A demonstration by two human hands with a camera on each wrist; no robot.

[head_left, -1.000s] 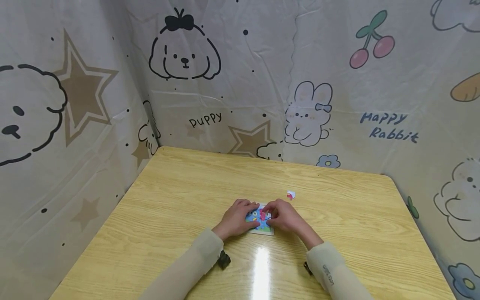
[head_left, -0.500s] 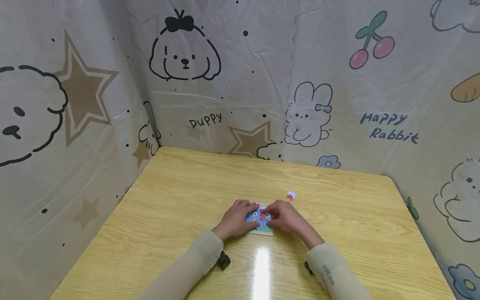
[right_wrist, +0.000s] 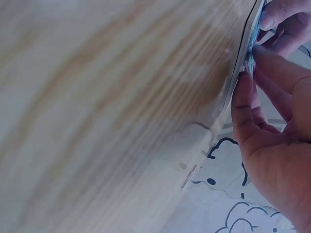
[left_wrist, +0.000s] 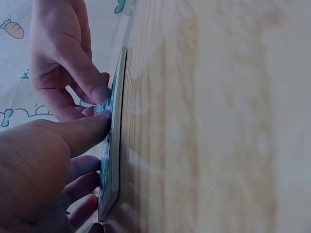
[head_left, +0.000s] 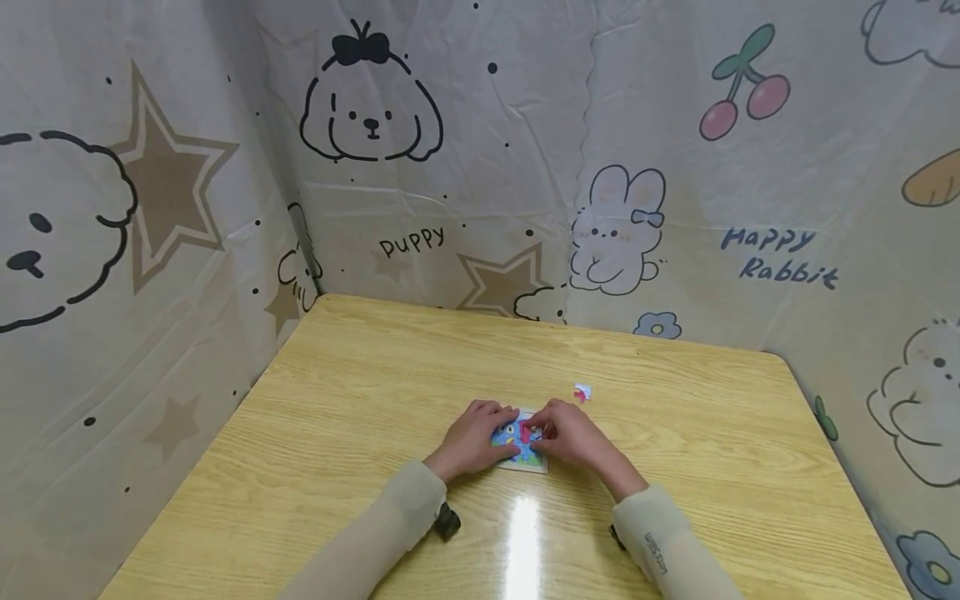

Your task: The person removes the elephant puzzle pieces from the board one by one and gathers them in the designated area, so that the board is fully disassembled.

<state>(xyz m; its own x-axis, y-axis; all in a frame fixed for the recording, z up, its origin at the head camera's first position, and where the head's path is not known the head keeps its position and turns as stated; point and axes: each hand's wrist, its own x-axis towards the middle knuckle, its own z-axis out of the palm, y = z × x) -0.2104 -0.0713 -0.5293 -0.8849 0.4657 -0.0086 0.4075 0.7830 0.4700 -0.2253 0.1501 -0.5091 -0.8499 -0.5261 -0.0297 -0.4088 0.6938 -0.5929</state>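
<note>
A small jigsaw puzzle (head_left: 529, 459) in a pale frame, with a blue, pink and green picture, lies flat on the table between both hands. My left hand (head_left: 471, 437) lies over its left side, with thumb and fingertips pressing on the picture; the left wrist view shows the thumb on the face of the puzzle board (left_wrist: 114, 165). At its right side my right hand (head_left: 573, 435) pinches a puzzle piece between thumb and fingertips, low against the board. That piece is mostly hidden by the fingers. In the right wrist view, the fingertips (right_wrist: 244, 82) touch the board's edge area.
Behind the puzzle a loose pink and white puzzle piece (head_left: 582, 392) lies on the wooden table (head_left: 375, 375). Cloth walls (head_left: 480, 167) with cartoon prints stand along the table's back and sides.
Both hands stay almost in place at the puzzle. The right fingers make only a very slight shift over the pink part; the loose piece has not moved.
</note>
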